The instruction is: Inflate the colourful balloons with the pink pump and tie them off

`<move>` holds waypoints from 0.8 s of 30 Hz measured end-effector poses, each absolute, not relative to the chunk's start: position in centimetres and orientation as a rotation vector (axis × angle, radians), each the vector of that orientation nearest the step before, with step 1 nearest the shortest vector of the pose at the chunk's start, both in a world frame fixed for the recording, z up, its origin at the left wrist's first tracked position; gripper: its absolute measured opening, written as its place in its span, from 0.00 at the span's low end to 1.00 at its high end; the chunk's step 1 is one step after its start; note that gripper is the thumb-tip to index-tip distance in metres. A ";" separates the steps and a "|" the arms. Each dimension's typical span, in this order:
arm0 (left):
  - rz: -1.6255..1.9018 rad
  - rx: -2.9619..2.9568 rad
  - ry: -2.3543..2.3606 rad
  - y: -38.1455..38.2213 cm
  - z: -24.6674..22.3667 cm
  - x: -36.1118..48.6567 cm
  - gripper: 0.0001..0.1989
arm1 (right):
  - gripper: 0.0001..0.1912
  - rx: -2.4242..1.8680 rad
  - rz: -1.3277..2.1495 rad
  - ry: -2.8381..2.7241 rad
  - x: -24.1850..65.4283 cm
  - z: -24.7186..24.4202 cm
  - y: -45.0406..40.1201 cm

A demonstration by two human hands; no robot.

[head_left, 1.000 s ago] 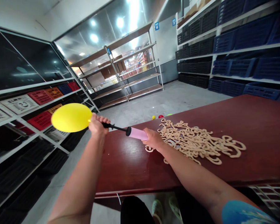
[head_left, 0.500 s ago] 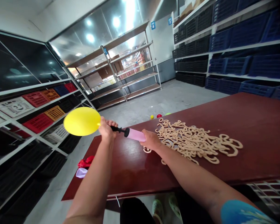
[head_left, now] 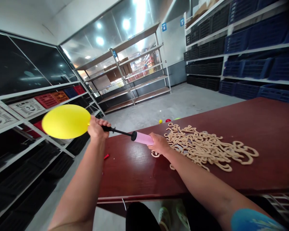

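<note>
A hand pump (head_left: 143,138) with a pink barrel and a black rod spans my two hands above the table. My left hand (head_left: 98,127) is closed around the pump's black end and the neck of a yellow balloon (head_left: 66,122), which is swollen and sticks out to the left. The neck itself is mostly hidden by my fingers. My right hand (head_left: 160,144) grips the pink barrel at its far end, and a length of thin black rod shows between barrel and left hand. Close to my right hand lies a heap of beige curled hook-shaped pieces (head_left: 197,144).
The dark red table (head_left: 135,173) bears a small red scrap (head_left: 106,156). Beyond it, a yellow ball (head_left: 160,121) and a red ball (head_left: 168,120) show on the floor. Shelves with crates (head_left: 257,69) line both sides; a metal rack (head_left: 135,77) stands behind.
My left hand has moved left, away from my right hand, and more of the black rod is exposed. The yellow balloon has moved left with it and looks bigger.
</note>
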State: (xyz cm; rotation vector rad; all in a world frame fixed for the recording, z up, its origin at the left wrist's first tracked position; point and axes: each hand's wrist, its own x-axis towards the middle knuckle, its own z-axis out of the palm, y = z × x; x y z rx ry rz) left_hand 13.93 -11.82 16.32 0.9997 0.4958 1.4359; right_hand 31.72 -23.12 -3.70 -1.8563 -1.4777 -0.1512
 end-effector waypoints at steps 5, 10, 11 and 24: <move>1.498 1.005 0.468 -11.1 18.5 13.3 0.20 | 0.18 -1.888 -0.093 -1.460 31.7 -3.9 -23.0; 1.386 0.966 0.496 -11.8 14.1 17.4 0.22 | 0.19 -1.949 -0.078 -1.426 31.8 -4.1 -23.0; 1.361 0.961 0.508 -12.1 12.9 18.4 0.22 | 0.20 -1.956 -0.083 -1.424 31.8 -4.1 -23.0; 1.391 0.935 0.511 -12.9 12.9 16.8 0.22 | 0.18 -1.885 -0.151 -1.465 31.8 -3.4 -23.1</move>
